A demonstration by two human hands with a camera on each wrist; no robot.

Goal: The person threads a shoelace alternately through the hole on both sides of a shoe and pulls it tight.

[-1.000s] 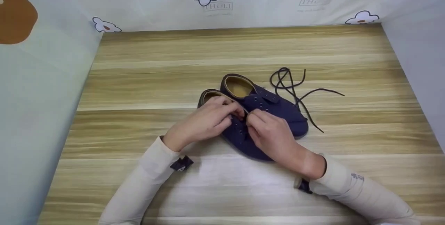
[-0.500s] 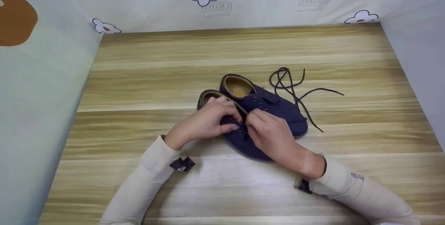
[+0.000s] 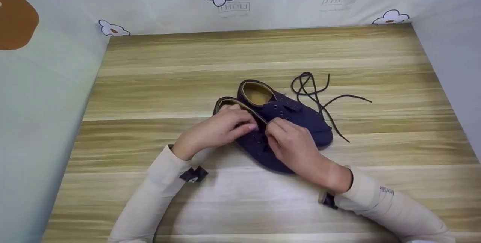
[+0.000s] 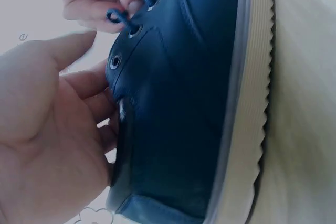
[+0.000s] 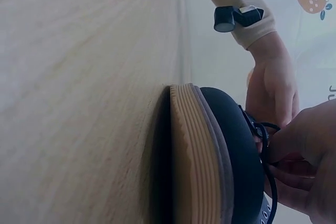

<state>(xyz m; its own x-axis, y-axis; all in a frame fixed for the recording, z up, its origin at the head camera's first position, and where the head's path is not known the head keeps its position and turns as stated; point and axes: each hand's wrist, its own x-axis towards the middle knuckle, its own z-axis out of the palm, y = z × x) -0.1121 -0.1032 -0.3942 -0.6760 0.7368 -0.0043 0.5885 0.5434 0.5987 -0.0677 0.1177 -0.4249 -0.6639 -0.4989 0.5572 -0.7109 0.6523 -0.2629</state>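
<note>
Where the L hand (image 3: 221, 126) lies over the near shoe's (image 3: 267, 160) mouth, fingers are relaxed & lightly bent, thumb clear of them per L wrist cam; some tips hidden behind the collar. Navy shoe sits mid-table, sole down on the wood-grain top (image 3: 165, 74), angled w/ toe to lower R. At its lacing, R hand (image 3: 297, 145) has thumb & fingertips pinched tight on the shoe; lace or tongue, can't tell. Matching far shoe (image 3: 310, 123) lies right alongside, same angle, several eyelets bare. Farthest R, dark loose lace (image 3: 315, 93) trails in loops & ends beside far shoe's toe.
</note>
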